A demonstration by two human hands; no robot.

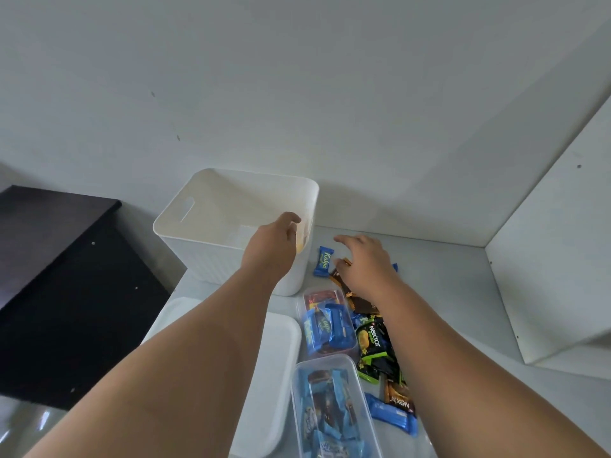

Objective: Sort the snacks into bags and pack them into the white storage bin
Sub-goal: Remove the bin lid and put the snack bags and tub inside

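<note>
Left hand up at the near rim of the white storage bin by the tabletop's back edge, fingers curled round something pale yellow, though the grip itself too hidden to call. Right hand spread open, clamped on nothing, hovering over the loose snacks toward the right side, just beside a blue Kalpa bar; two clear bags part-filled near the front edge. Packing step in hand, by the look of it: next, release into the bin and pinch another wrapper.
</note>
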